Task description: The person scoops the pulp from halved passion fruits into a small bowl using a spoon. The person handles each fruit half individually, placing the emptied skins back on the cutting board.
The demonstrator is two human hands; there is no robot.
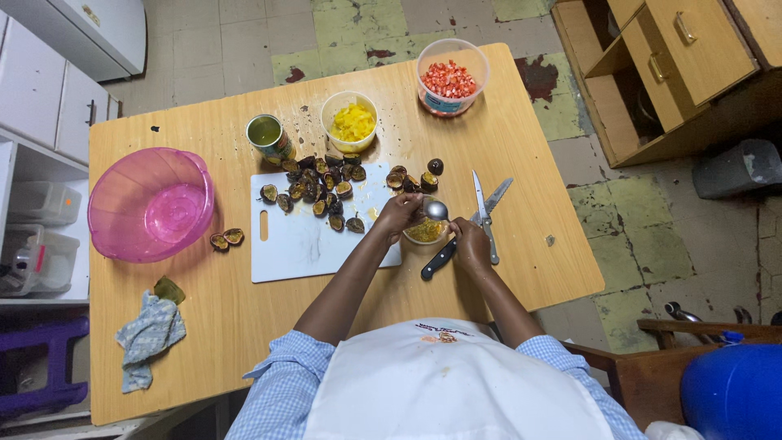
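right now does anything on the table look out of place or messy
Two passion fruit halves lie off the white cutting board, beside the pink bowl. More empty shells are scattered past the board's right edge, and dark specks dot the wooden table. A crumpled cloth sits near the front-left edge.

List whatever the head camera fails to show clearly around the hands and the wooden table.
1. The small cup of yellow pulp: mostly hidden by the left hand and right hand.
2. The metal spoon: handle hidden by the fingers, so which hand holds it is unclear.
3. The blue round container: cut off by the frame's bottom right corner.
4. The halved dark fruit shells on the white cutting board: too small to count.
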